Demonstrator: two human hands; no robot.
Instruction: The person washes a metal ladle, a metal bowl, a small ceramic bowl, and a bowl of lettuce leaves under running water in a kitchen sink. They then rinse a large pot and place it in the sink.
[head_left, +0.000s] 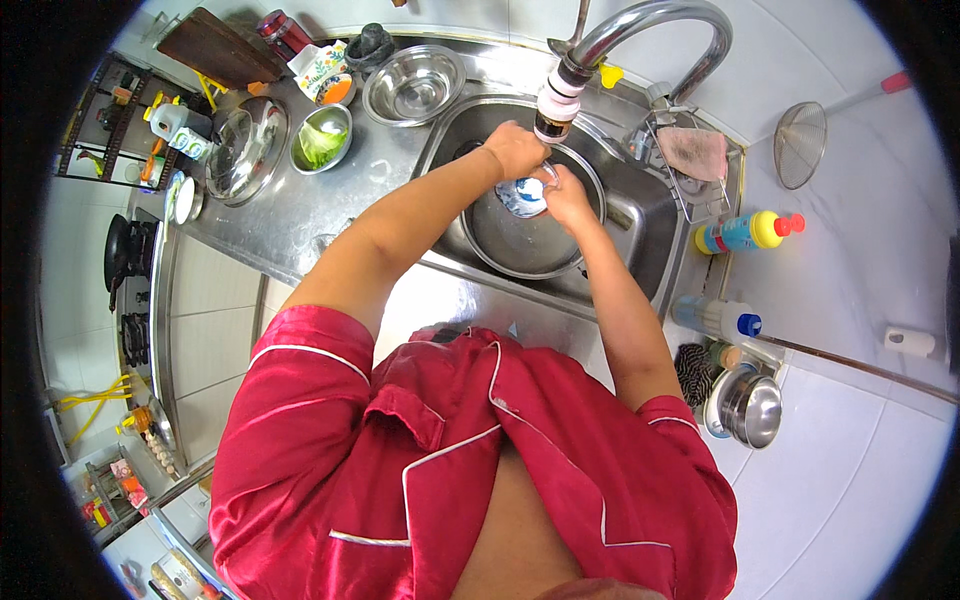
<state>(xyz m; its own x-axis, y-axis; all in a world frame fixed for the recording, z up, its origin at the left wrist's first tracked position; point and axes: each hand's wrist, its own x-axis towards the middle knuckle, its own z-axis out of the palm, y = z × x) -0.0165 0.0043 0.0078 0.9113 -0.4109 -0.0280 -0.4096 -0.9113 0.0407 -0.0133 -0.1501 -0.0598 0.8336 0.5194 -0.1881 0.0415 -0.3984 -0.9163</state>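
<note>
Both of my hands are over a round metal pan standing in the stainless steel sink. My right hand grips the edge of a small blue-and-white bowl, tilted over the pan. Just under the faucet's filter nozzle, my left hand is curled at the bowl's upper edge; what its fingers hold is hidden. Water seems to run over the fingers between the two hands.
Left of the sink are a wide steel basin, a steel bowl of green leaves and a glass lid. A curved faucet arches above. On the right stand a wire rack with a pink cloth and a yellow-topped bottle.
</note>
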